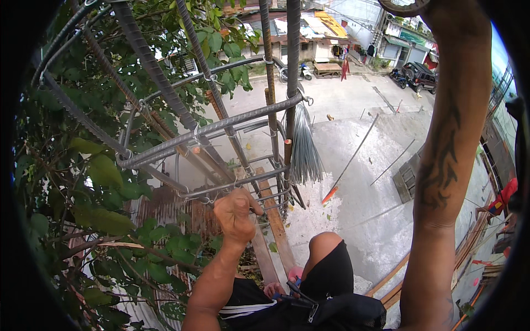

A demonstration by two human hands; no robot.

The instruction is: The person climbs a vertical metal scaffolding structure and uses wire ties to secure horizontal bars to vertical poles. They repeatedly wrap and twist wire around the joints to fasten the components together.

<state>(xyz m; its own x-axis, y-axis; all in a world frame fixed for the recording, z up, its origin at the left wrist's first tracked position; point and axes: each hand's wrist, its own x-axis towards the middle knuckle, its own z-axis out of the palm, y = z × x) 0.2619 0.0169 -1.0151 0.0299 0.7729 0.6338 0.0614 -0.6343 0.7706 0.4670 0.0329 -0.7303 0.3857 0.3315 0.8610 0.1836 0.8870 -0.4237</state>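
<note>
My left hand (236,214) is closed in a fist at the lower part of a rebar column cage. Its fingers are partly hidden, so I cannot make out what they hold. Just above it runs a lower steel stirrup (237,187). A thicker upper stirrup (221,128) wraps the ribbed vertical bars (293,49), with thin wire ties at the crossings. A bundle of silver tie wire (305,146) hangs from the stirrup's right corner. My right arm is raised; only the base of my right hand (455,12) shows, next to a curved brown metal piece (406,7).
Narrow wooden planks (276,220) lie beneath the cage by my feet. Leafy branches (105,215) crowd the left side. Far below is a concrete pavement (353,165) with a thin rod (359,149), a grey block (407,179) and stacked lumber (469,248). Parked vehicles (420,76) stand farther off.
</note>
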